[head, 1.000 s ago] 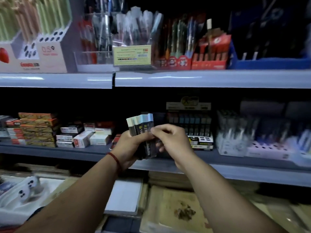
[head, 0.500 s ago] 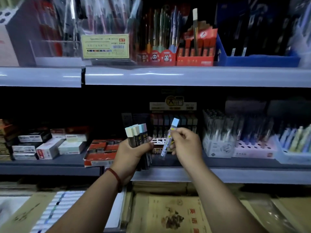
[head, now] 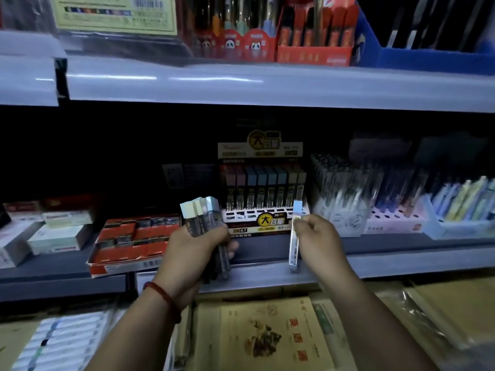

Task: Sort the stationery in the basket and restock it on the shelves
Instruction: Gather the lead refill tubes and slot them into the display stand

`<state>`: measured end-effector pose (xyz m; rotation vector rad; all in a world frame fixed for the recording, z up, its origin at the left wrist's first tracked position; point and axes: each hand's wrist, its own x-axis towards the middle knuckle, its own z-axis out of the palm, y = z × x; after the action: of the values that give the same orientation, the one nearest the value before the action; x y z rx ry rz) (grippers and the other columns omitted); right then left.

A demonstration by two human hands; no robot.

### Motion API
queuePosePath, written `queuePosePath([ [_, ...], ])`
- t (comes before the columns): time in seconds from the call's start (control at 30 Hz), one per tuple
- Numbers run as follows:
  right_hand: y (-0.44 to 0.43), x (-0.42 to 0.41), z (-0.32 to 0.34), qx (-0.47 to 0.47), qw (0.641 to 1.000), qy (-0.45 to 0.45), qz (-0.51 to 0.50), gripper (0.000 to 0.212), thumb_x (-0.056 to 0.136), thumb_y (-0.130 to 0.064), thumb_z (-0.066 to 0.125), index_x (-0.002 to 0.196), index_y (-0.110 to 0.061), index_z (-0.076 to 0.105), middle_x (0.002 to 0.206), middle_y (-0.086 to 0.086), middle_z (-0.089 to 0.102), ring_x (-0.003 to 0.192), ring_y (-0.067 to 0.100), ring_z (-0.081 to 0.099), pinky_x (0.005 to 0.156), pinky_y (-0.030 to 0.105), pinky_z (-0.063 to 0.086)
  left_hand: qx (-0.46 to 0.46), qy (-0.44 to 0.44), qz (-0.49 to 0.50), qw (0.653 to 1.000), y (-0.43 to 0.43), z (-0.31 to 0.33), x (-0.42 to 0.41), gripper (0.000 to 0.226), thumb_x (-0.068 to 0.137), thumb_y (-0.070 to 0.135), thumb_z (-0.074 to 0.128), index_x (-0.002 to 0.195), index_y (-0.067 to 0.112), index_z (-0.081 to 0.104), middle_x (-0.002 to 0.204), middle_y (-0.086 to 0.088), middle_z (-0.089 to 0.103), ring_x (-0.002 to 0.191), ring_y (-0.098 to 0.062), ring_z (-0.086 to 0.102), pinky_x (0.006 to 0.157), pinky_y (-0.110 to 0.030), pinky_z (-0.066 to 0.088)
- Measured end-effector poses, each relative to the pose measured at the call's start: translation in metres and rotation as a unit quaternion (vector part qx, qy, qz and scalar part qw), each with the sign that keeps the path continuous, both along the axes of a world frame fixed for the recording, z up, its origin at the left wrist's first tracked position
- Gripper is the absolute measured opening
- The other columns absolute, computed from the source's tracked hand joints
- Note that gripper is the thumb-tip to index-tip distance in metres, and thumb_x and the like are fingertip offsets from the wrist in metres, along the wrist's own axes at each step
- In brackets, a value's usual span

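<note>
My left hand [head: 192,253] grips a bundle of several slim lead-refill cases [head: 205,223] with pale caps, held upright in front of the middle shelf. My right hand [head: 317,238] pinches a single blue-capped refill case [head: 294,239], held upright just right of the bundle. Directly behind both hands stands the lead-refill display box [head: 263,194] with a row of matching cases at its back and empty slots along its white front tray. The basket is out of view.
The grey middle shelf [head: 401,253] also carries a red tray of small boxes [head: 134,238], white boxes at the left, and pen displays [head: 345,199] at the right. The upper shelf [head: 267,84] holds pen boxes and a blue bin. Paper pads lie below.
My right hand pulled one blue-capped case out of the bundle and carried it to the right, toward the display box. The view has moved closer to the shelf and shifted right.
</note>
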<state>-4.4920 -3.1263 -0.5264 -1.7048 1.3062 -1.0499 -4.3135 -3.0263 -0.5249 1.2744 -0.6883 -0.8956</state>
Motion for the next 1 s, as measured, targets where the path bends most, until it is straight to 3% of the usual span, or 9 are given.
queuePosePath([
  [0.1, -0.003, -0.001, 0.000, 0.031, 0.999, -0.031, -0.015, 0.030, 0.104, -0.018, 0.048, 0.083, 0.002, 0.056, 0.060, 0.000, 0.036, 0.057, 0.016, 0.036, 0.058, 0.031, 0.027, 0.008, 0.030, -0.026, 0.999, 0.001, 0.001, 0.007, 0.015, 0.093, 0.013, 0.068, 0.102, 0.001, 0.066, 0.079, -0.020, 0.074, 0.068, -0.026, 0.069, 0.063, -0.034, 0.056],
  [0.27, 0.003, -0.002, -0.006, 0.004, 1.000, 0.001, 0.007, 0.033, 0.103, -0.015, 0.048, 0.072, -0.002, 0.046, 0.065, 0.001, 0.032, 0.061, 0.015, 0.034, 0.061, 0.029, 0.030, -0.002, 0.063, -0.004, 0.998, 0.008, 0.005, 0.003, 0.017, 0.092, 0.008, 0.068, 0.106, -0.003, 0.065, 0.084, -0.020, 0.073, 0.070, -0.023, 0.073, 0.061, -0.031, 0.060],
  [0.37, 0.009, -0.009, -0.012, -0.001, 0.999, 0.030, 0.029, 0.027, 0.103, -0.019, 0.047, 0.088, -0.005, 0.064, 0.075, -0.005, 0.038, 0.066, 0.006, 0.036, 0.058, 0.025, 0.028, -0.012, 0.078, 0.012, 0.997, 0.017, 0.008, 0.000, 0.020, 0.092, 0.006, 0.068, 0.108, -0.005, 0.064, 0.080, -0.017, 0.073, 0.073, -0.024, 0.075, 0.062, -0.032, 0.061],
  [0.43, 0.017, -0.014, -0.011, -0.006, 0.998, 0.041, 0.037, 0.025, 0.103, -0.022, 0.048, 0.089, -0.011, 0.066, 0.093, 0.000, 0.053, 0.077, 0.014, 0.047, 0.062, 0.026, 0.031, -0.012, 0.073, 0.015, 0.997, 0.026, 0.011, -0.004, 0.017, 0.091, 0.005, 0.068, 0.105, -0.004, 0.064, 0.077, -0.015, 0.073, 0.071, -0.024, 0.075, 0.061, -0.032, 0.062],
  [0.57, 0.035, -0.023, -0.009, -0.014, 0.998, 0.042, 0.036, 0.023, 0.102, -0.023, 0.050, 0.085, -0.016, 0.065, 0.116, 0.006, 0.061, 0.090, 0.018, 0.054, 0.068, 0.027, 0.035, 0.005, 0.049, 0.008, 0.999, 0.052, 0.017, -0.014, 0.011, 0.091, 0.005, 0.067, 0.100, 0.001, 0.064, 0.079, -0.021, 0.072, 0.065, -0.024, 0.070, 0.055, -0.032, 0.058],
  [0.67, 0.045, -0.026, -0.010, -0.018, 0.998, 0.042, 0.031, 0.025, 0.101, -0.021, 0.050, 0.080, -0.012, 0.062, 0.118, 0.007, 0.063, 0.106, 0.022, 0.057, 0.071, 0.027, 0.037, 0.012, 0.040, 0.005, 0.999, 0.067, 0.016, -0.018, 0.015, 0.091, 0.008, 0.067, 0.103, 0.001, 0.063, 0.083, -0.024, 0.074, 0.066, -0.026, 0.068, 0.055, -0.032, 0.056],
  [0.8, 0.054, -0.025, -0.007, -0.021, 0.997, 0.062, 0.030, 0.022, 0.103, -0.023, 0.050, 0.088, -0.015, 0.065, 0.114, 0.008, 0.063, 0.100, 0.022, 0.058, 0.064, 0.023, 0.036, 0.020, 0.034, 0.010, 0.999, 0.077, 0.016, -0.021, 0.013, 0.092, 0.010, 0.067, 0.102, 0.001, 0.065, 0.089, -0.024, 0.075, 0.067, -0.019, 0.074, 0.050, -0.028, 0.054],
  [0.9, 0.058, -0.026, -0.001, -0.021, 0.999, 0.033, 0.017, 0.026, 0.103, -0.020, 0.050, 0.092, -0.001, 0.066, 0.102, 0.019, 0.067, 0.083, 0.026, 0.060, 0.062, 0.028, 0.034, 0.019, 0.016, 0.007, 1.000, 0.078, 0.017, -0.021, 0.010, 0.093, 0.011, 0.067, 0.099, 0.003, 0.065, 0.087, -0.022, 0.076, 0.067, -0.019, 0.074, 0.052, -0.030, 0.055],
  [1.0, 0.056, -0.023, 0.006, -0.043, 0.999, 0.002, -0.015, 0.022, 0.104, -0.025, 0.051, 0.095, -0.013, 0.066, 0.113, 0.017, 0.062, 0.077, 0.015, 0.061, 0.056, 0.017, 0.040, 0.004, -0.005, 0.010, 1.000, 0.076, 0.019, -0.016, 0.009, 0.093, 0.012, 0.067, 0.095, 0.003, 0.066, 0.082, -0.021, 0.074, 0.066, -0.021, 0.071, 0.053, -0.031, 0.054],
])
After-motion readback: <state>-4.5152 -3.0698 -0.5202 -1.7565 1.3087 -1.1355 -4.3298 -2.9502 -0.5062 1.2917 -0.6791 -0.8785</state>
